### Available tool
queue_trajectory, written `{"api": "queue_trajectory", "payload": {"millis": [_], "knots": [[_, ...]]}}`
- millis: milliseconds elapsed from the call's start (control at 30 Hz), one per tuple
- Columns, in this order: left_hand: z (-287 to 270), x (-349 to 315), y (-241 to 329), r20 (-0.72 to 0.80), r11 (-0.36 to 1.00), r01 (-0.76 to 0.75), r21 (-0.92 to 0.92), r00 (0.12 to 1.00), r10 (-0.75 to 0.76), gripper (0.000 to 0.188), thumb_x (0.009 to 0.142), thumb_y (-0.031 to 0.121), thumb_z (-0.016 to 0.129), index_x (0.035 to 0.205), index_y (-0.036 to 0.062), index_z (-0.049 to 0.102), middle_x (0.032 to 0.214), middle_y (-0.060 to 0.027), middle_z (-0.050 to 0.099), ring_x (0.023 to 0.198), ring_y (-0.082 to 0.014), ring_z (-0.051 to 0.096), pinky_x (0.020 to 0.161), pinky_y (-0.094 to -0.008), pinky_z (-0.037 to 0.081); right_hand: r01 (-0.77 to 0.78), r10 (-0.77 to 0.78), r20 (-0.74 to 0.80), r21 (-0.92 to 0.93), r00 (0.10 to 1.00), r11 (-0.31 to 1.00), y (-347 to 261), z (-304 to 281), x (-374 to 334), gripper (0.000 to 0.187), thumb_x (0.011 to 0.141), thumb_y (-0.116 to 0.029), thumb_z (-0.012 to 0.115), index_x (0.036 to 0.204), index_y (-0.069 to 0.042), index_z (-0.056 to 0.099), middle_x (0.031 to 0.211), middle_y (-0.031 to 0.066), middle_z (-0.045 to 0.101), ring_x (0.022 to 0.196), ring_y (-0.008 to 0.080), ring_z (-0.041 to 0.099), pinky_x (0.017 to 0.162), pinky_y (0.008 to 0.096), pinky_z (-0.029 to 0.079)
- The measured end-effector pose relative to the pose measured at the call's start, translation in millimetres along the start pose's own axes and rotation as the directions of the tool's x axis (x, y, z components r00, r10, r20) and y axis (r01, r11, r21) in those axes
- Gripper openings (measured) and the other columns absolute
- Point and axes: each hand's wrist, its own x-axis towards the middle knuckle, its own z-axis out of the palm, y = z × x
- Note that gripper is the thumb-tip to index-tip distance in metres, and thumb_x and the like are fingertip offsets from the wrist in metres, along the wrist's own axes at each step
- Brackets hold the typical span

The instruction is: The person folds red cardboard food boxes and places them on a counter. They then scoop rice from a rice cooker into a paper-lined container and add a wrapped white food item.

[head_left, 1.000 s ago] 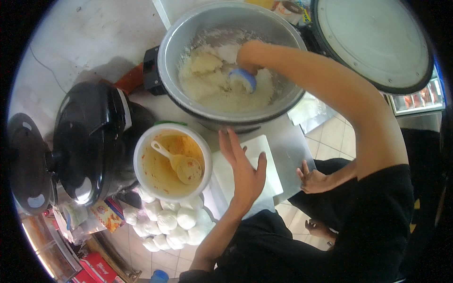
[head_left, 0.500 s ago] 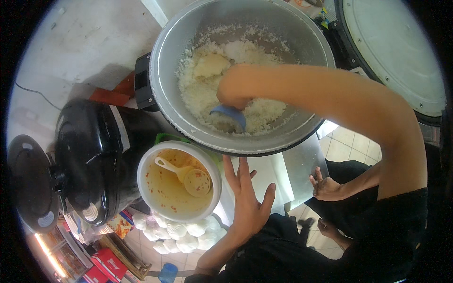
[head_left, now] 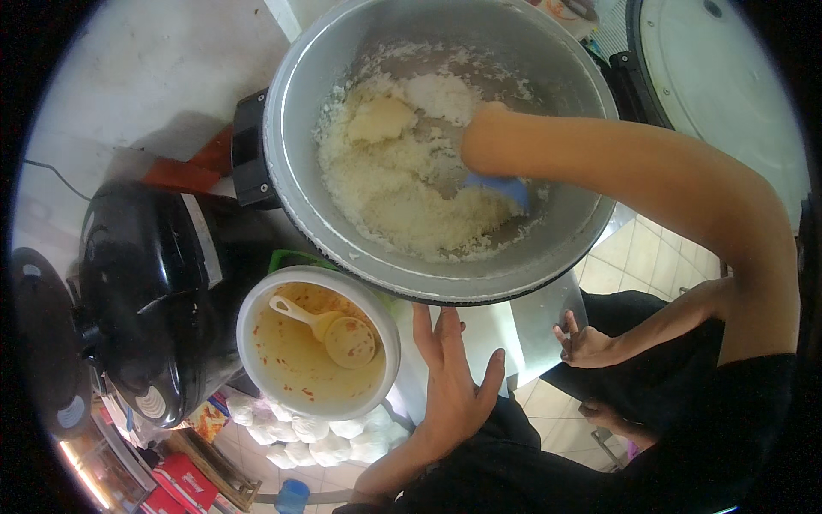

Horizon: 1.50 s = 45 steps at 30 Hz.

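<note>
A wide metal pot (head_left: pixel 295 111) contains white rice (head_left: pixel 385 201), heaped and partly clumped. Inside it, my right hand (head_left: pixel 488 144) is closed round a blue rice scoop (head_left: pixel 505 188), whose blade is down at the rice on the right side. My wrist and forearm hide the grip and fingers. Below the pot's near rim is my left hand (head_left: pixel 452 385), its fingers spread and the fingertips reaching up to the pot's outer side. It holds nothing.
Left of my left hand stands a white bucket (head_left: pixel 248 343) with a cream ladle (head_left: pixel 347 338) inside. Tied white bags (head_left: pixel 330 445) lie below it. A black cooker (head_left: pixel 145 291) is at left. At right, a co-worker's hand (head_left: pixel 591 344) is near the counter; a round lid (head_left: pixel 728 94) stands open.
My right hand and the blue scoop have moved right across the pot, leaving a bared strip in the rice. My left hand stays at the pot's side. The view has shifted slightly.
</note>
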Motion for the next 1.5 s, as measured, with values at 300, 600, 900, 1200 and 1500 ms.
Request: {"api": "queue_trajectory", "payload": {"millis": [300, 600, 900, 1200, 1500], "knots": [[-3.9, -1.4, -3.5, 0.017, 0.999, 0.033, -0.034, 0.999, -0.032, 0.084, 0.087, 0.006, 0.075, 0.154, -0.0106, 0.026, 0.158, -0.0362, 0.015, 0.129, -0.0486, 0.050, 0.098, -0.0452, 0.055, 0.258, -0.246, -0.078, 0.246, 0.966, 0.935, -16.0, -6.3, 33.4, 0.026, 0.083, -0.022, 0.077, 0.108, -0.013, 0.078, 0.093, 0.0128, 0.077, 0.087, 0.0313, 0.074, 0.072, 0.0491, 0.058], [-20.1, -3.7, -4.4, -0.026, 0.974, 0.058, -0.218, 0.998, -0.065, 0.091, 0.088, 0.001, 0.070, 0.158, -0.0080, 0.015, 0.159, -0.0329, 0.017, 0.138, -0.0471, 0.043, 0.100, -0.0445, 0.054, 0.090, -0.007, -0.232, 0.348, 0.973, 0.933, 26.4, -50.5, 42.0, 0.036, 0.083, -0.015, 0.074, 0.118, -0.008, 0.066, 0.097, 0.0194, 0.074, 0.086, 0.0364, 0.074, 0.070, 0.0443, 0.060], [-23.2, 7.5, -7.6, -0.077, 0.937, 0.158, -0.311, 0.979, -0.191, 0.096, 0.086, -0.005, 0.069, 0.161, -0.0060, 0.009, 0.164, -0.0366, 0.009, 0.134, -0.0417, 0.052, 0.083, -0.0357, 0.060, 0.148, 0.163, -0.451, 0.578, 0.877, 0.803, -16.6, -27.6, 35.5, 0.038, 0.083, -0.008, 0.072, 0.119, -0.001, 0.061, 0.098, 0.0246, 0.072, 0.091, 0.0403, 0.073, 0.077, 0.0479, 0.059], [-24.9, 7.9, -7.0, -0.092, 0.935, 0.156, -0.318, 0.977, -0.195, 0.093, 0.086, -0.010, 0.067, 0.162, -0.0046, 0.014, 0.165, -0.0340, 0.015, 0.131, -0.0388, 0.057, 0.078, -0.0331, 0.058, 0.235, -0.093, -0.223, 0.777, 0.970, 0.585, 1.3, -20.4, 52.1, 0.050, 0.093, -0.020, 0.066, 0.138, -0.002, 0.053, 0.100, 0.0200, 0.073, 0.081, 0.0300, 0.073, 0.073, 0.0416, 0.058], [-40.1, 2.9, -10.5, -0.065, 0.957, 0.118, -0.264, 0.988, -0.139, 0.090, 0.089, -0.006, 0.064, 0.163, -0.0003, 0.013, 0.167, -0.0324, 0.010, 0.140, -0.0402, 0.049, 0.083, -0.0344, 0.057, 0.265, -0.116, -0.252, 0.710, 0.961, 0.653, 36.9, -23.5, 36.6, 0.053, 0.093, -0.025, 0.069, 0.142, -0.011, 0.054, 0.091, 0.0132, 0.071, 0.064, 0.0233, 0.067, 0.059, 0.0359, 0.054]]}}
